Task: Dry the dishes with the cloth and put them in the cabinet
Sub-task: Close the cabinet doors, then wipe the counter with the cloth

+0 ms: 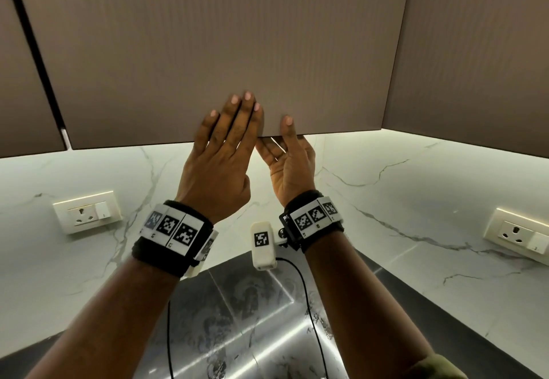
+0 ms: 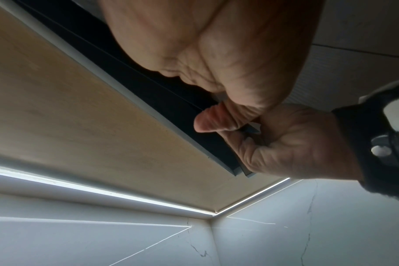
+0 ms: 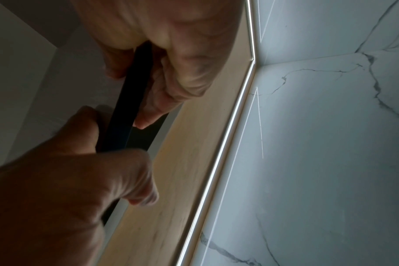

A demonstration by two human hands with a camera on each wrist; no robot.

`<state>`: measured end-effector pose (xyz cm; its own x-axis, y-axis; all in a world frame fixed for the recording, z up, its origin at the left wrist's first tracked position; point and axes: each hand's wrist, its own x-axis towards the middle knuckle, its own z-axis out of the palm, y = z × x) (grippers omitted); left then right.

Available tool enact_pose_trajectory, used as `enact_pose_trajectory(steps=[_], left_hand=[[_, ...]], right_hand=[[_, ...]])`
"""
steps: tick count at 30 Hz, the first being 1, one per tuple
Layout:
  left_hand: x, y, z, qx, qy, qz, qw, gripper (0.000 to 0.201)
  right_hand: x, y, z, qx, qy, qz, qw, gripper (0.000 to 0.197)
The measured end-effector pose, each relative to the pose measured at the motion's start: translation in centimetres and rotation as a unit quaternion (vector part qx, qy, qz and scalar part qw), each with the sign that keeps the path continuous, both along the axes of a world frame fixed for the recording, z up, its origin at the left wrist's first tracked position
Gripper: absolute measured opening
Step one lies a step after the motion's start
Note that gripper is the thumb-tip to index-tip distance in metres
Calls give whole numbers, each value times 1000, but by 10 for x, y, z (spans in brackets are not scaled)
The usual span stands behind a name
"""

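A taupe wall cabinet door (image 1: 208, 51) fills the upper head view. My left hand (image 1: 228, 129) lies with straight fingers on its front near the lower edge. In the left wrist view, the left thumb (image 2: 207, 120) hooks under the door's dark lower edge (image 2: 148, 93). My right hand (image 1: 285, 152) pinches the same edge just to the right, thumb on the front and fingers curled underneath (image 3: 153, 115). The two hands almost touch. No dish or cloth is in view.
More cabinet doors flank this one on the left (image 1: 17, 81) and right (image 1: 475, 51). Below them is a white marble wall (image 1: 386, 185) with two sockets (image 1: 86, 215) (image 1: 520, 236). A steel sink surface (image 1: 252, 319) lies under my arms. A light strip (image 2: 103, 190) runs beneath the cabinet.
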<state>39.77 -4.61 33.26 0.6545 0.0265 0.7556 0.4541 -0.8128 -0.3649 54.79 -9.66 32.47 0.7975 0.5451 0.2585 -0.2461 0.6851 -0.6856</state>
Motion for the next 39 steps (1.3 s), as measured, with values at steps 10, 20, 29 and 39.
enact_pose_trajectory(steps=[10, 20, 29, 39], left_hand=[[-32, -18, -73, -223, 60, -197, 953, 82], [-139, -88, -350, -561, 228, -161, 780, 52], [-186, -141, -412, -535, 394, 4, 748, 63], [-146, -157, -400, -402, 486, 100, 770, 45]], right_hand=[[-36, -64, -94, -167, -127, 43, 977, 33], [-98, -212, -330, -512, -319, -76, 794, 15], [-98, -287, -397, -676, -424, -17, 602, 65], [-98, -311, -405, -721, -459, -99, 509, 58]])
